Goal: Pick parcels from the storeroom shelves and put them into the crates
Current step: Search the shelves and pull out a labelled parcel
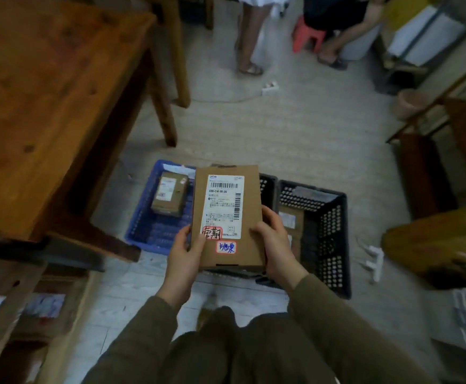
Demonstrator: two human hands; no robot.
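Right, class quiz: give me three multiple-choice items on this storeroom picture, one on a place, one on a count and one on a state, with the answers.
1. Where is the small brown cardboard box? A on the wooden table; B in the blue plastic crate; C on the floor.
2. How many red-edged handwritten stickers are on the flat brown cardboard parcel? A one; B four; C two.
3. How is that flat parcel held? A gripped by the left hand and the right hand; B lying in a crate; C pinched by one hand only.
Answers: 1 B, the box sits on the blue crate's bottom. 2 C, both stickers are near the white label's lower edge. 3 A, each hand's fingers curl round a long edge.
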